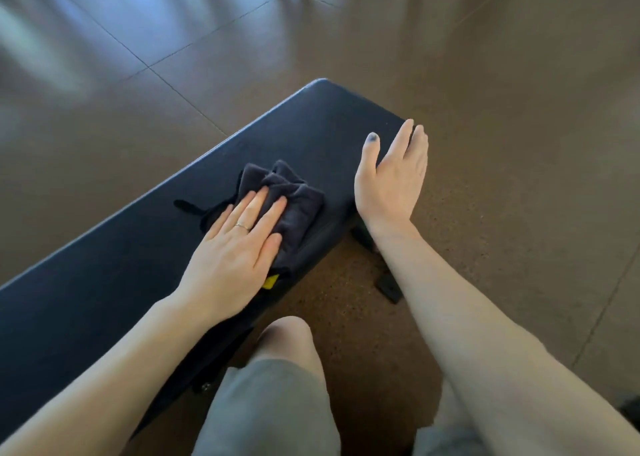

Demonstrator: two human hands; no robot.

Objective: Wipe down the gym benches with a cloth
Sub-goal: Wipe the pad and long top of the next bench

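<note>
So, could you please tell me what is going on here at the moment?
A person is wiping a black gym bench with a folded dark cloth. The left hand presses flat on the cloth near the bench's end, fingers straight. The right hand is open at the bench's end edge; whether it touches the pad is unclear. The person's knee is beside the bench.

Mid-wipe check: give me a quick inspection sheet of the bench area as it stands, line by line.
Surface: black padded bench on a brown tiled floor.
Job's things: dark folded cloth lying on the bench top near its end.
Clutter: a yellow tag peeks out beneath the cloth edge.
Grippers: left hand pressed flat on the cloth, fingers straight; right hand open at the bench's end edge.
Cables: nothing seen.
Surroundings: bench foot on the floor; the person's knee beside the bench.
</note>
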